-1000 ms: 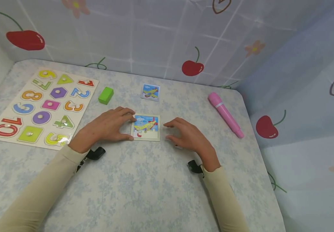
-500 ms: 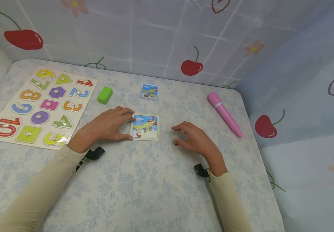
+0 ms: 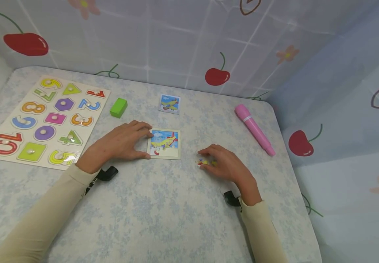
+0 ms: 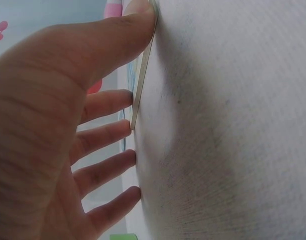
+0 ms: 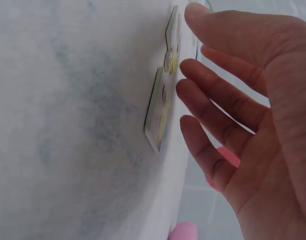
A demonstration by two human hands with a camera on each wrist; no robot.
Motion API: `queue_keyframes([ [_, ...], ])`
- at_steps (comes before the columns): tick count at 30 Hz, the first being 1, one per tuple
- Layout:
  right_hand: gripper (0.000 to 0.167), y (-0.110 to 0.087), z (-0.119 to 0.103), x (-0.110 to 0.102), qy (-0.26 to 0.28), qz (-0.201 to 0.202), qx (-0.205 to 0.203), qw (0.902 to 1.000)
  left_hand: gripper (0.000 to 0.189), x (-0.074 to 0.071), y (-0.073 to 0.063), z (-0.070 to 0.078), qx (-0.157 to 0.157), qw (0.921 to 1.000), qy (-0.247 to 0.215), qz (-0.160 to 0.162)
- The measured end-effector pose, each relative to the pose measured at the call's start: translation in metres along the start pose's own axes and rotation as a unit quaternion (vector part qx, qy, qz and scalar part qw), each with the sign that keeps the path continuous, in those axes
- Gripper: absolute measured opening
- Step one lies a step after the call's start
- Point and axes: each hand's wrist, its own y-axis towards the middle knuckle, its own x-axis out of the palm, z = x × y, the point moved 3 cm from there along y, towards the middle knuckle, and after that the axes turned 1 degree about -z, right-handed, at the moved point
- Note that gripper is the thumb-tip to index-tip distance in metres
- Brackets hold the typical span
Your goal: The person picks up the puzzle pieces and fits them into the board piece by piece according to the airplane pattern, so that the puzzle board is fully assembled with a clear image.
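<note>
A small square jigsaw board (image 3: 165, 152) with an airplane picture lies mid-table, its lower part bare. My left hand (image 3: 121, 142) rests against the board's left edge, thumb by the near corner and fingertips by the far one. In the left wrist view the fingers (image 4: 108, 167) are spread and fairly straight. To the right of the board, my right hand (image 3: 225, 162) hovers over loose jigsaw pieces (image 3: 202, 162), partly hiding them. The right wrist view shows a piece (image 5: 155, 112) lying flat, apart from the loosely bent fingers (image 5: 207, 105), which hold nothing.
A small airplane picture card (image 3: 169, 104) lies behind the board. The green block (image 3: 118, 107) sits left of it, beside a number-and-shape peg board (image 3: 51, 98). A pink microphone-like stick (image 3: 256, 128) lies at right. A patterned curtain (image 3: 176, 44) stands behind the table.
My right hand has drawn away from the board, to the right and slightly nearer me, uncovering part of the loose pieces. The left hand stays at the board's edge.
</note>
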Motion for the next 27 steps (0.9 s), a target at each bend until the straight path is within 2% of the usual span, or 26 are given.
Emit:
queue_keyframes([
  [10, 0.045, -0.008, 0.003, 0.002, 0.002, -0.006, 0.012, 0.9999, 0.073, 0.000, 0.001, -0.001, 0.002, 1.0000, -0.005, 0.000],
  [20, 0.036, -0.007, 0.004, 0.003, -0.007, 0.005, -0.024, 0.9997, 0.074, 0.002, 0.000, 0.000, 0.001, 0.9999, -0.012, -0.001],
  [27, 0.029, 0.003, -0.003, 0.001, -0.016, 0.011, -0.049, 0.9986, 0.073, 0.002, 0.001, 0.000, -0.002, 1.0000, -0.006, -0.003],
])
